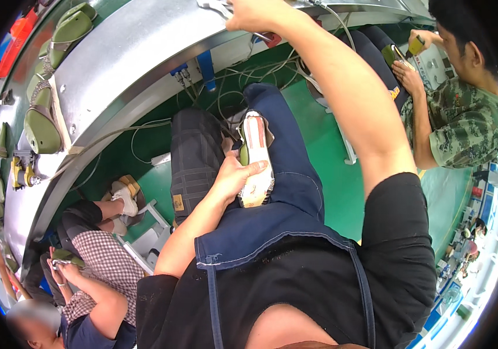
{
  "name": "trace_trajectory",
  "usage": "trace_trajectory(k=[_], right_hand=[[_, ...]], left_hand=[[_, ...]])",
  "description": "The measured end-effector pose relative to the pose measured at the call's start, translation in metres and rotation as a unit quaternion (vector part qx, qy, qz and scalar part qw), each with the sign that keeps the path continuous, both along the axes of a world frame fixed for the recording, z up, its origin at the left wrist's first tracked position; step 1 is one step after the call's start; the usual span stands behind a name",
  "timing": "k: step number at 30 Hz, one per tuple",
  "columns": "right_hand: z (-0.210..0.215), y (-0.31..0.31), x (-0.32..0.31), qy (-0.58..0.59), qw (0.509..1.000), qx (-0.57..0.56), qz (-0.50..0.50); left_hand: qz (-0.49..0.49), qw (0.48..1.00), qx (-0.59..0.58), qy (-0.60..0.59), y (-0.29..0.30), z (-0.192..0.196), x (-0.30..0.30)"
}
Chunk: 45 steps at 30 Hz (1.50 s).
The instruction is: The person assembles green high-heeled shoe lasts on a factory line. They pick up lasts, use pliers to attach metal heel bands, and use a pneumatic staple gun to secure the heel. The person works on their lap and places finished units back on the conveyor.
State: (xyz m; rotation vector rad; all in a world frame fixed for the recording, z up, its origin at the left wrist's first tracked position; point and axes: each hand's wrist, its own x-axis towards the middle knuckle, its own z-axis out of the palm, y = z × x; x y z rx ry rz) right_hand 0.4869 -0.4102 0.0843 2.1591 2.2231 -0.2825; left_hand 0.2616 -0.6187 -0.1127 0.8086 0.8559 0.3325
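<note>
My left hand (234,179) is closed round the side of an unfinished shoe (256,139) resting on my thigh. Its underside faces up, pale with a reddish-brown strip, and some green upper shows along the left edge. My right arm stretches far forward to the metal bench. There my right hand (254,16), partly cut off by the picture's upper edge, is closed on a silver metal hand tool (218,7). A red end (272,39) sticks out below the hand, seemingly part of that tool.
Green shoe uppers (44,125) line the curved bench (126,46) at left. Cables (260,72) trail beneath it. On the right a co-worker (464,110) in camouflage holds a yellow tool; at lower left another person (94,291) handles a green shoe part.
</note>
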Motion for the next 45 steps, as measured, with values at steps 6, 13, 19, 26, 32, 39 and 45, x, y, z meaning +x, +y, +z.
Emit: trace_trajectory(k=[6,13,19,26,32,39,45], right_hand=[[-0.058,-0.148,0.04,0.387,0.92,0.057,0.008],[-0.092,-0.283,0.014,0.133,0.983,-0.11,-0.056],[-0.113,-0.303,0.009,0.071,0.987,-0.138,-0.032],[-0.118,-0.303,0.005,0.051,0.991,-0.122,-0.023],[-0.12,-0.297,0.001,0.04,0.99,-0.134,-0.03],[-0.117,-0.295,-0.001,0.024,0.989,-0.143,-0.026],[-0.116,-0.293,0.001,0.065,0.984,-0.161,-0.039]], left_hand=[[-0.01,1.0,-0.002,0.022,0.001,0.017,0.004],[-0.004,0.999,0.007,0.04,-0.003,0.001,0.004],[0.029,0.998,0.02,0.059,-0.007,-0.001,0.006],[0.017,0.999,0.016,0.029,-0.007,0.001,0.005],[0.002,0.999,0.013,0.035,-0.003,0.003,0.003],[0.001,1.0,0.007,0.027,-0.003,0.001,0.003],[-0.002,0.999,0.011,0.041,0.0,0.006,0.003]])
